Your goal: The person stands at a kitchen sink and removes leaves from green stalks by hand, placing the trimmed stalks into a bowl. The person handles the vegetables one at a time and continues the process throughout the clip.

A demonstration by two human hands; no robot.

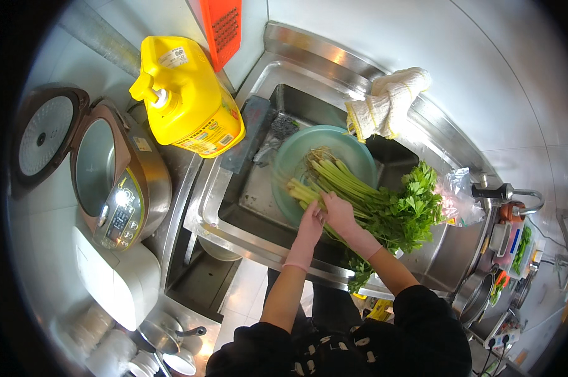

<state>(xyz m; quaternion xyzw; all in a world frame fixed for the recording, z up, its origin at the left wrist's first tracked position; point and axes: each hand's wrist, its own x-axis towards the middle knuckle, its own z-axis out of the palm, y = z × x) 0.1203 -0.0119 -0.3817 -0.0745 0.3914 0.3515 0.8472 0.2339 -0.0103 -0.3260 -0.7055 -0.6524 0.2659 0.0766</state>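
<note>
My left hand (311,227) and my right hand (344,217), both in thin pink gloves, meet at the near side of a green plastic basin (331,134). Their fingers hold a few pale celery stalks (299,189), whose leaves trail down over the sink's near edge. A larger bunch of celery (343,181) lies across the basin, roots inside it and leaves (418,193) over the sink's right part. The basin stands in a stainless steel sink (260,188).
A yellow pump jug (194,103) and an open rice cooker (119,184) stand at left. A cloth (390,101) hangs at the sink's back edge. Plastic bags (460,198) lie by the faucet (501,192). An orange grater (223,30) is above, pots (472,297) lower right.
</note>
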